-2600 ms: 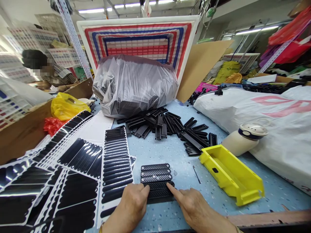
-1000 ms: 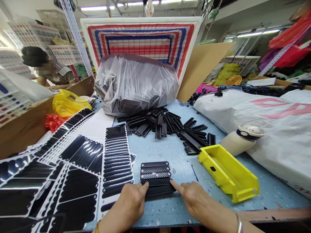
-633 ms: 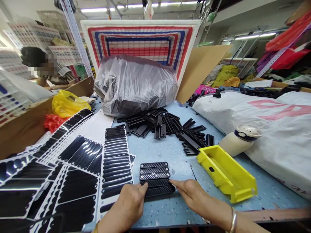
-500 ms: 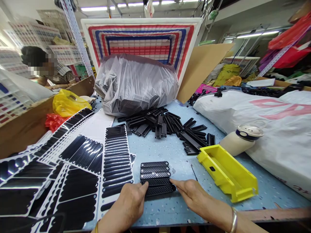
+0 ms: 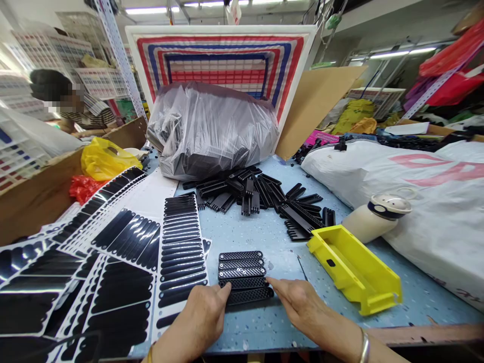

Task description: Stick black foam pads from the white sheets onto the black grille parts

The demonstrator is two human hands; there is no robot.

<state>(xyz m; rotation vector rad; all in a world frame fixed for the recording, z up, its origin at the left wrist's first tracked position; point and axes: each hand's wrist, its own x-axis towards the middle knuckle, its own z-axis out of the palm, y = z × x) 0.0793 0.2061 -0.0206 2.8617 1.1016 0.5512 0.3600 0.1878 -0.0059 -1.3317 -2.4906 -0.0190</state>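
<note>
Several black strips with a cross-hatched top (image 5: 242, 270) lie side by side in a small stack on the blue table, the nearest one slightly askew. My left hand (image 5: 206, 313) is closed at the left ends of the nearer strips, its thumb tip on one end and its other fingers mostly hidden. At the right ends, my right hand (image 5: 298, 303) has its fingers pressed together, with the fingertips against the strips. Sheets of shiny black oblong stickers (image 5: 181, 252) lie to the left of the strips.
Beyond the strips is a loose pile of black slotted plastic pieces (image 5: 249, 194), before a filled plastic bag (image 5: 215, 131). A yellow bin (image 5: 355, 269), a cream bottle (image 5: 365, 222) and a white sack (image 5: 427, 201) stand right. Another person (image 5: 88, 108) is at far left.
Both hands stay at the ends of the black strips, almost still. The camera view shifts very slightly, and the person at far left moves a little.
</note>
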